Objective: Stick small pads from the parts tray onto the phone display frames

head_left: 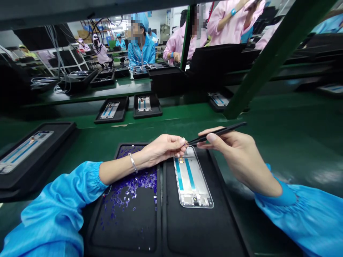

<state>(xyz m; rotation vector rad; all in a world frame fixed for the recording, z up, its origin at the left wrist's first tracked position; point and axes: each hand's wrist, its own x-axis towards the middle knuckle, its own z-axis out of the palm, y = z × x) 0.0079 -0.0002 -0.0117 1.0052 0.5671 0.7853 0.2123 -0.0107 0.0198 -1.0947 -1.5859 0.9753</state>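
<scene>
My right hand [227, 150] grips black tweezers [222, 131], which slant down to the left. Their tips meet the fingertips of my left hand [171, 148]. The thumb and forefinger of my left hand are pinched together, and whatever lies between them is too small to make out. Just below, a silver phone frame [197, 178] with two blue strips rests on a black tray [211, 228]; my left fingers hide part of its top edge. Under my left forearm, many small purple-edged pieces [134, 189] lie scattered over the left tray compartment [123, 228].
A black tray holding another phone frame [24, 151] stands at the left. Two more trays [123, 110] [147, 113] sit at the back of the green bench [91, 137]. A green post [268, 67] slants down at the right. Several people work beyond the shelf.
</scene>
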